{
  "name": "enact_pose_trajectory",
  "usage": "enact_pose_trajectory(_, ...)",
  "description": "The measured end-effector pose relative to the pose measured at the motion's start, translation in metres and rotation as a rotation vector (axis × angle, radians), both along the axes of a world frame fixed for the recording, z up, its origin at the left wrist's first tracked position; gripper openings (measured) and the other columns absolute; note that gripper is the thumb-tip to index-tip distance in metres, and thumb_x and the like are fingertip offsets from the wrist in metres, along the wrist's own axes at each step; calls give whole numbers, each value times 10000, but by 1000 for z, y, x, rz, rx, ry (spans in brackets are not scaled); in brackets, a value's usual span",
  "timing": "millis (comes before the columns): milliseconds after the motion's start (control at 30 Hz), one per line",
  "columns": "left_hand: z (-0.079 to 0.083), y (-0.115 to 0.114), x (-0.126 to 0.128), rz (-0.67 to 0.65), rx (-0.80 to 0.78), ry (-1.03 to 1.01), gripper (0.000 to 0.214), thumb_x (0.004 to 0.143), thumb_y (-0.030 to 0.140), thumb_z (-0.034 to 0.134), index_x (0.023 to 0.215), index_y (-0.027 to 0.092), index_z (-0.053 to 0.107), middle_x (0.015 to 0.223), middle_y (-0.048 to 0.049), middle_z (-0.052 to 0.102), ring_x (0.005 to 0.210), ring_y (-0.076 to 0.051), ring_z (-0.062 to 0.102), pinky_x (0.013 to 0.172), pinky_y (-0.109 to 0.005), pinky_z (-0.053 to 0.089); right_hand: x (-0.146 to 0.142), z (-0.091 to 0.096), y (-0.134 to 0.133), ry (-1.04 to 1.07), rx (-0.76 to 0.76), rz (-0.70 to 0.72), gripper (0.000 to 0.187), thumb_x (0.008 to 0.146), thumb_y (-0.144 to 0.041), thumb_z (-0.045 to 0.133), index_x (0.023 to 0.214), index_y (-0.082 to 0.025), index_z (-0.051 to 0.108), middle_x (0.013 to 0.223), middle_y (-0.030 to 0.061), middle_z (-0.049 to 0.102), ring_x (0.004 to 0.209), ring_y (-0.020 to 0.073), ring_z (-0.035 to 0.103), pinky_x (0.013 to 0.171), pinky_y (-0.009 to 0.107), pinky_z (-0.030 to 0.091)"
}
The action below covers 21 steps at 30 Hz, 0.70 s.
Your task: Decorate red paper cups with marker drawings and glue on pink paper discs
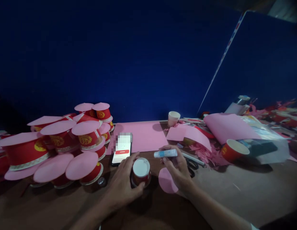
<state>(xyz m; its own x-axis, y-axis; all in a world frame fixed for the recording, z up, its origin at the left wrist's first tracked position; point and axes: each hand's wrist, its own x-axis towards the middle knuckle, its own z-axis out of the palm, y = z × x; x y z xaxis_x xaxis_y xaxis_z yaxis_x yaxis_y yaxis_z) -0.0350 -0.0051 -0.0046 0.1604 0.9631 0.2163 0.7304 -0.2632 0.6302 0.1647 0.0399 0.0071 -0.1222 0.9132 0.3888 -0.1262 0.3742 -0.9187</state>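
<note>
My left hand (124, 180) curls round a red paper cup (141, 172) that stands upside down on the table, its white base facing up. In my right hand (178, 167) is a white and light-blue glue stick (165, 153), held level between thumb and fingers to the right of the cup. A pink paper disc (167, 180) lies on the table beneath my right hand, which covers part of it. Black-handled scissors (193, 164) rest just beyond that hand, partly hidden.
Red cups topped with pink discs (85, 127) are stacked at the left. A phone (122, 150) lies beside a pink sheet (143, 135). Toward the right are a white cup (173, 118), a red cup (234, 150), pink paper (231, 127) and pink shreds (206, 156). A blue wall (139, 64) stands behind.
</note>
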Motion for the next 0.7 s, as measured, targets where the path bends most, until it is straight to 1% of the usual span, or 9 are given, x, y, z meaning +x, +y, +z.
enact_pose_trajectory(33,0,0,0,-8,10,2,755,677,223,607,1363,208,291,1362,-115,440,1240,-285,415,1018,-461,350,0,0,-1,-23,36,-15,170,830,-203,569,996,-225,539,960,38,594,776,139,588,688,259,498)
enact_pose_trajectory(100,0,1,1,7,22,-10,666,706,250,603,1325,222,359,1319,-97,494,1203,-276,455,999,-446,370,1,-2,-4,-63,121,-48,161,828,-183,564,982,-221,545,933,41,592,812,158,589,709,275,497)
enact_pose_trajectory(200,2,4,4,59,19,-41,531,713,402,642,1197,239,495,1182,-78,589,1090,-279,533,911,-424,431,2,-7,-9,-133,270,-80,189,792,-144,584,959,-218,537,896,42,585,829,182,587,723,305,491)
enact_pose_trajectory(267,3,5,6,91,8,-33,535,675,477,670,1136,241,537,1124,-73,605,1035,-281,553,861,-412,447,3,-9,-13,-177,368,-89,218,754,-120,611,930,-217,527,860,33,580,790,178,583,703,305,486)
enact_pose_trajectory(367,5,4,7,118,-9,-1,552,649,503,678,1119,244,545,1100,-70,595,1003,-278,557,824,-395,449,2,-10,-17,-214,483,-79,269,711,-104,652,907,-223,513,810,15,582,723,159,573,656,286,481)
enact_pose_trajectory(433,8,4,8,126,-15,15,526,657,498,667,1101,242,548,1080,-70,593,975,-273,562,794,-385,452,0,-9,-19,-223,523,-64,294,700,-102,669,912,-227,509,795,10,586,711,157,571,645,285,482)
enact_pose_trajectory(567,13,2,10,141,-32,53,490,656,505,658,1046,227,554,1024,-76,594,929,-270,570,760,-379,448,-2,-9,-20,-239,523,-24,328,695,-100,691,932,-230,505,811,18,596,723,164,580,640,294,488)
enact_pose_trajectory(700,12,1,12,151,-43,97,464,674,492,635,1040,220,546,1016,-76,584,914,-266,572,748,-370,444,-2,-11,-22,-265,540,13,374,696,-99,702,983,-235,504,864,31,602,772,179,592,675,315,497)
